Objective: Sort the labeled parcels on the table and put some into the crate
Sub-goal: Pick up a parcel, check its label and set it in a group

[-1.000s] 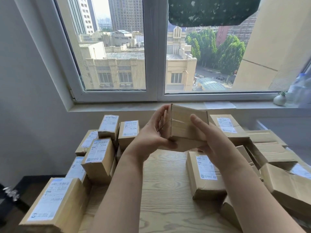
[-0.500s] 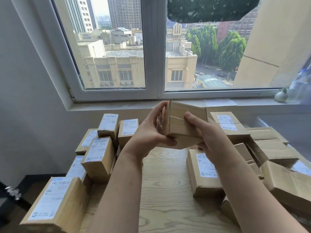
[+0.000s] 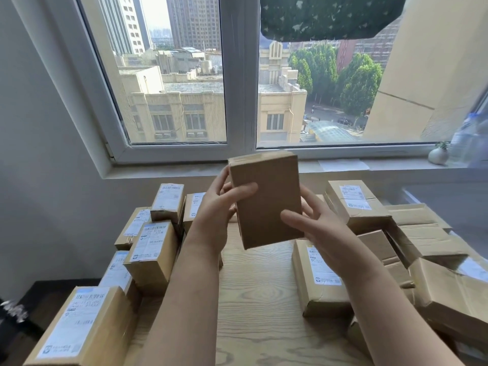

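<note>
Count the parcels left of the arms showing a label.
6, stacked left: front parcel, second parcel behind it, tall parcel, edge parcel beside it, back-left parcel, back-right parcel partly behind the left hand. More may be hidden underneath.

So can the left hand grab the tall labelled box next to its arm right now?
Probably not yet: the left hand is busy holding the plain box with the right hand. The labelled box stands close, nothing on top, so once free it likely could.

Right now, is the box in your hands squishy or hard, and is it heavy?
Probably hard: the box has flat faces and sharp edges. Likely light, since the left hand and right hand hold it up with fingers only.
</note>
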The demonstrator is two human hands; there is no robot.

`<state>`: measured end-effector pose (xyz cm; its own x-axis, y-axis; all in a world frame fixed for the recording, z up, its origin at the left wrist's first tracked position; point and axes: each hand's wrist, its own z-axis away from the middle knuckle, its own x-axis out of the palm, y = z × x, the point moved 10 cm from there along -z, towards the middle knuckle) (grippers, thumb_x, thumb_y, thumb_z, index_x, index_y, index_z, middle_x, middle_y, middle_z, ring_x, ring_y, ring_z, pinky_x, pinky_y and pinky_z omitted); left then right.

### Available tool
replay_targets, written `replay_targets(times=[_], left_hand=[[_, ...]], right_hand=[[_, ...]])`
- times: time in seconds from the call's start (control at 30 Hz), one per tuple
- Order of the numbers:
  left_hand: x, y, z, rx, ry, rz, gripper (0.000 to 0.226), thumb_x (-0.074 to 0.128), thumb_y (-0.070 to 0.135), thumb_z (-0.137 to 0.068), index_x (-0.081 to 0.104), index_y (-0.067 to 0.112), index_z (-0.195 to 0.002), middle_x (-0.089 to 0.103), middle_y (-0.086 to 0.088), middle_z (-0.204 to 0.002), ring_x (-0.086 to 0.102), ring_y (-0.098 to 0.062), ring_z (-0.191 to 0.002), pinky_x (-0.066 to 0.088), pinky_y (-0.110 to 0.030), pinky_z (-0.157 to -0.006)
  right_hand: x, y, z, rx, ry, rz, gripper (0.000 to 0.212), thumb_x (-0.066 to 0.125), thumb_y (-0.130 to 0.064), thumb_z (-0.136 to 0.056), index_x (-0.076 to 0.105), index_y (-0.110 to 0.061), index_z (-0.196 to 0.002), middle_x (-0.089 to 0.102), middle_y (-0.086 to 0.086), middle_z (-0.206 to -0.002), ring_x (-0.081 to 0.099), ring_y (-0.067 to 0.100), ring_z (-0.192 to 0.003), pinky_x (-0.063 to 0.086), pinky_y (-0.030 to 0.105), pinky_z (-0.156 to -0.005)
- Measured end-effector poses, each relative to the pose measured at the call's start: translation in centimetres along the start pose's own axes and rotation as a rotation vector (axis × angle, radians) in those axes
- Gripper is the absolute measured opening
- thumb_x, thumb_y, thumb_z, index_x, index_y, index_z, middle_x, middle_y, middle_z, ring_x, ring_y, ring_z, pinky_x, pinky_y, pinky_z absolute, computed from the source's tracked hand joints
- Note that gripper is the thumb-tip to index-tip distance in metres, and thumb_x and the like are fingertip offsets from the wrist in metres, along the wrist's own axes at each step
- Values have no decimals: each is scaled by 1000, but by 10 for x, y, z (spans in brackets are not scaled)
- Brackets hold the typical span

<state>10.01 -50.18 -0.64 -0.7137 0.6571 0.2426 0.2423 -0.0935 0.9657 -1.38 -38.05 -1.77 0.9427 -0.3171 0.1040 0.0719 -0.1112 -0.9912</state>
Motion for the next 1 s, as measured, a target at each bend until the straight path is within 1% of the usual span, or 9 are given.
replay_targets(times=[0.1, 0.17, 0.33, 0.43, 0.57, 0.7, 0.77, 0.87, 1.0], left_hand=[[-5, -9, 0, -83, 110, 57, 35, 75, 40, -83, 71, 31, -117, 76, 13, -95, 69, -10, -89, 48, -31, -77], [-7, -16, 1, -136, 171, 108, 31, 72, 44, -87, 72, 31, -115, 77, 12, -92, 69, -13, -89, 51, -32, -76], [5, -21, 0, -107, 109, 103, 60, 68, 43, -89, 50, 36, -146, 68, 10, -126, 69, -10, -100, 55, -25, -71], [21, -24, 4, -44, 1, 94, 87, 79, 38, -76, 37, 48, -151, 62, 12, -137, 69, -5, -111, 56, -22, -79], [21, -27, 0, 6, 33, 83, 80, 84, 43, -67, 49, 63, -136, 42, 3, -156, 57, -20, -132, 52, -44, -106], [14, -27, -4, -30, 126, 87, 61, 71, 38, -73, 59, 59, -129, 61, 3, -139, 64, -25, -120, 55, -44, -101], [9, -29, -6, -76, 153, 114, 52, 66, 35, -81, 61, 55, -129, 68, 1, -129, 68, -26, -112, 58, -40, -89], [11, -35, -3, -190, 125, 137, 45, 62, 48, -92, 64, 35, -135, 72, -8, -120, 72, -25, -100, 58, -38, -76], [16, -39, -3, -183, 26, -1, 76, 69, 72, -79, 62, 24, -137, 71, -10, -126, 68, -26, -118, 53, -45, -103]], right_hand=[[-1, 8, 0, 14, 14, 3, 81, 82, -16, -83, 44, -37, -151, 62, -6, -141, 58, 13, -131, 41, 42, -114], [-2, 10, 0, 14, 40, 12, 75, 81, -19, -84, 47, -38, -149, 66, -6, -137, 60, 13, -129, 42, 40, -112], [-18, 17, -3, 62, 235, 2, 37, 68, -39, -91, 67, -32, -127, 74, -4, -106, 68, 16, -96, 51, 48, -103], [-22, 18, -3, 98, 318, -26, 26, 62, -44, -95, 69, -28, -115, 72, -1, -103, 70, 20, -94, 57, 44, -92], [-20, 19, -4, 135, 341, 60, 35, 56, -57, -94, 64, -31, -116, 68, 2, -118, 69, 23, -105, 59, 37, -76], [-14, 19, -2, 113, 314, 173, 80, 51, -77, -74, 51, -32, -140, 64, -4, -122, 68, 16, -101, 60, 32, -75], [-8, 13, -2, 66, 256, 186, 78, 56, -71, -76, 50, -31, -142, 67, -12, -120, 67, 3, -105, 56, 22, -79], [-4, 2, -1, -12, 198, 180, 41, 69, -37, -90, 58, -30, -129, 76, -18, -103, 68, -8, -98, 50, 9, -77], [-12, -7, -1, -84, 253, 179, 25, 74, -23, -90, 68, -30, -114, 77, -15, -98, 70, -3, -92, 51, 9, -74]])
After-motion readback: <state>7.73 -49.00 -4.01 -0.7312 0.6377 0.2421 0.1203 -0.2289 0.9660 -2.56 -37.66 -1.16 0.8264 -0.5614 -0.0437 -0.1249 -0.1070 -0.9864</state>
